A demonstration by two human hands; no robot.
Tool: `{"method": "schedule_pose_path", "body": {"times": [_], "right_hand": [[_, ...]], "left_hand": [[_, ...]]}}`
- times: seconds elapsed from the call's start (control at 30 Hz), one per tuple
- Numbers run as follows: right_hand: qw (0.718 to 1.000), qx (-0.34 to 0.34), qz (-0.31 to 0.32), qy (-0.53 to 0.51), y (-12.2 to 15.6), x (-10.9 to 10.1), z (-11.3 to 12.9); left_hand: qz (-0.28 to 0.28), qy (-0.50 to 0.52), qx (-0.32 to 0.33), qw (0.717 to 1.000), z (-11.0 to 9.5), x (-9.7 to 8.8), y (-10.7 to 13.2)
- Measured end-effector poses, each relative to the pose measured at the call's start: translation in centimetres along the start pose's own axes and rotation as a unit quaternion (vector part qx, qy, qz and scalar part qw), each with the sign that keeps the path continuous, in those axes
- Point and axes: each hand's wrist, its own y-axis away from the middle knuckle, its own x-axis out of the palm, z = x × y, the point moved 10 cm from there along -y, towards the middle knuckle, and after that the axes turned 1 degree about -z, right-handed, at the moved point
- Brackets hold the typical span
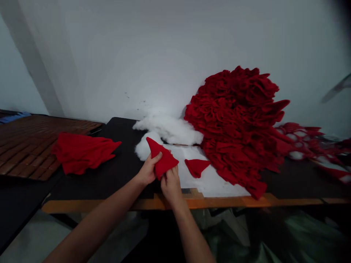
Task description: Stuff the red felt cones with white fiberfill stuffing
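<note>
Both hands meet on a red cone (162,159) of felt-like cloth, held just above the desk's (109,175) front edge, near its middle. The left hand (147,171) is closed on the cone's left side, thumb pressed across the cloth. The right hand (170,183) pinches the wide lower rim from beneath, fingers curled in.

The cone looks light, soft and limp. It probably holds its pointed shape only loosely and would crumple under a firm squeeze. The matte nap should grip well, so slipping seems unlikely. The open rim looks like the best place to take hold, with the tip left free.

Behind it lies a heap of white fluffy stuffing (170,129), airy and easily torn. 1 smaller red cone (196,166) lies flat on a white sheet (219,184) to the right. A big mound of red cones (236,120) leans toward the back edge. A flat stack of red cloth pieces (82,151) sits at the desk's left edge, overlapping a brown woven mat (24,142). The desk top is black, with an orange wooden front lip
</note>
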Motion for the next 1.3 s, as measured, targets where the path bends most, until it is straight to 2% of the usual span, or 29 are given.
{"method": "schedule_pose_path", "body": {"times": [0.1,0.17,0.33,0.5,0.63,0.77,0.9,1.03,1.1,1.17,1.23,1.3], "right_hand": [[0.999,0.015,-0.041,-0.003,0.9,-1.3,0.8],[0.998,0.038,-0.053,-0.016,1.3,-1.6,0.8],[0.998,-0.003,0.028,-0.051,0.5,0.5,0.9],[1.0,0.003,-0.02,-0.007,-0.1,0.0,-0.4],[0.999,-0.004,-0.029,0.026,1.0,-0.8,0.8],[1.0,-0.016,-0.001,0.014,1.5,-0.4,1.5],[1.0,-0.002,0.027,0.006,0.2,0.6,0.3],[1.0,0.003,0.011,0.004,-0.2,0.5,-0.6],[1.0,-0.013,0.012,0.016,0.7,0.4,-0.3],[0.999,-0.025,-0.013,0.041,1.9,-0.1,0.1],[0.997,-0.019,-0.043,0.056,2.8,-0.6,0.3],[0.999,-0.002,-0.038,0.038,2.8,-0.4,0.2]], "left_hand": [[-0.035,0.002,0.01,0.999,-0.4,-0.7,-0.2],[-0.03,0.001,0.005,1.0,-0.4,-0.6,-0.1],[0.016,0.009,-0.024,1.0,0.3,0.5,0.3],[0.018,-0.02,-0.028,0.999,0.7,0.5,0.3],[0.006,-0.006,-0.014,1.0,0.3,0.2,0.1],[0.017,-0.01,-0.031,0.999,0.6,0.5,0.3],[0.037,-0.021,-0.046,0.998,1.2,1.0,0.5],[-0.003,-0.03,-0.041,0.999,1.2,0.1,0.2],[-0.029,-0.016,-0.03,0.999,0.9,-0.6,-0.2],[-0.046,-0.003,-0.022,0.999,0.6,-1.1,-0.4],[-0.055,0.004,-0.024,0.998,0.5,-1.2,-0.4],[-0.051,0.008,-0.04,0.998,0.9,-0.9,-0.2]]}}
